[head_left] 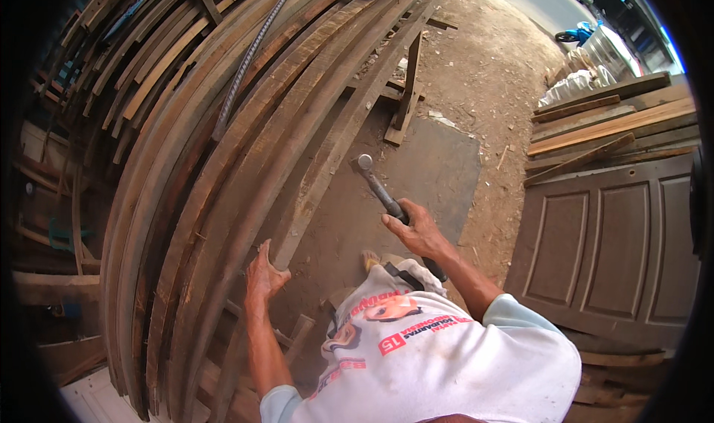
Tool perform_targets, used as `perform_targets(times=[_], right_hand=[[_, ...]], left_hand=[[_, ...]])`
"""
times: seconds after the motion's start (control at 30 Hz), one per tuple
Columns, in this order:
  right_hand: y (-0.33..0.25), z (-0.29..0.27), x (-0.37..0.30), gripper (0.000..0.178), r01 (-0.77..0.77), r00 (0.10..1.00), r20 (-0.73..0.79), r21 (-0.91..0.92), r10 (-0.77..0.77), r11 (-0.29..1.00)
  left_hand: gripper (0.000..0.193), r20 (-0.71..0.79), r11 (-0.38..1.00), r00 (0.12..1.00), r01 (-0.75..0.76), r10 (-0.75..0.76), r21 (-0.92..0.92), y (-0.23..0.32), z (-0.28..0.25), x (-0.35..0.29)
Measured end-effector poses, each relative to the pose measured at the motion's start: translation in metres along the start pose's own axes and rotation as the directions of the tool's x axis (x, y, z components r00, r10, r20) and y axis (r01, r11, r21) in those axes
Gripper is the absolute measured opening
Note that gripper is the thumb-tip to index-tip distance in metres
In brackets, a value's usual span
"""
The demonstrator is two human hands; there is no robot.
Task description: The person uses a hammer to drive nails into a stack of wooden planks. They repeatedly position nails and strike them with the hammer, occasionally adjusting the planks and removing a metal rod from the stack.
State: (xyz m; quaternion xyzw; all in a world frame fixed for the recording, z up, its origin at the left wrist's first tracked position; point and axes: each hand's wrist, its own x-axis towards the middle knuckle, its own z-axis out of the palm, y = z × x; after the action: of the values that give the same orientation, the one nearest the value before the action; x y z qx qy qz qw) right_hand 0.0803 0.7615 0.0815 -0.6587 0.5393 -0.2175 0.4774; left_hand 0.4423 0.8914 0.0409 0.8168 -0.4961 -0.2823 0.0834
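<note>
My right hand (pixel 419 232) is closed round the dark handle of a hammer (pixel 381 195). The hammer's metal head points forward, over the dark sheet on the ground. At the near end of the outermost long wooden beam (pixel 321 171), my left hand (pixel 265 276) grips the wood, with its thumb at the end face and its fingers over the top. Part of the left fingers' hold is hidden. This beam runs away from me, beside several other long beams (pixel 223 222) on my left.
A ribbed steel bar (pixel 256 51) lies along the beams. Under their far part is a wooden support (pixel 405 95). To the right lie a panelled brown door (pixel 595 244) and stacked planks (pixel 613 129). A dark flat sheet (pixel 439 170) covers the dirt ground ahead.
</note>
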Motion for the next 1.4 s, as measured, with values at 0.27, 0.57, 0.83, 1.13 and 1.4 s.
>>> perform_targets(times=[0.27, 0.57, 0.83, 1.13, 1.4], right_hand=[[0.008, 0.013, 0.028, 0.047, -0.052, 0.998, -0.001, 0.316, 0.055, 0.947], [0.027, 0.059, 0.103, 0.059, 0.108, 0.991, -0.084, -0.009, -0.108, 0.994], [-0.021, 0.023, 0.101, 0.052, 0.121, 0.99, -0.096, 0.193, -0.104, 0.974], [0.057, 0.071, 0.095, 0.051, -0.046, 0.999, 0.006, -0.114, 0.047, 0.992], [0.004, 0.047, 0.072, 0.052, 0.036, 0.994, -0.101, 0.056, -0.031, 0.998]], left_hand=[[0.096, 0.057, 0.995, 0.998, 0.045, -0.04, -0.086, -0.007, -0.006, 0.0], [0.098, 0.096, 0.989, 0.991, 0.101, -0.091, -0.103, 0.0, -0.011, 0.004], [0.094, 0.118, 0.983, 0.986, 0.134, -0.119, -0.123, -0.005, -0.012, 0.006], [0.092, 0.129, 0.986, 0.989, 0.092, -0.074, -0.14, -0.002, -0.024, 0.016], [0.09, 0.171, 0.981, 0.98, 0.126, -0.1, -0.147, -0.004, -0.022, 0.014]])
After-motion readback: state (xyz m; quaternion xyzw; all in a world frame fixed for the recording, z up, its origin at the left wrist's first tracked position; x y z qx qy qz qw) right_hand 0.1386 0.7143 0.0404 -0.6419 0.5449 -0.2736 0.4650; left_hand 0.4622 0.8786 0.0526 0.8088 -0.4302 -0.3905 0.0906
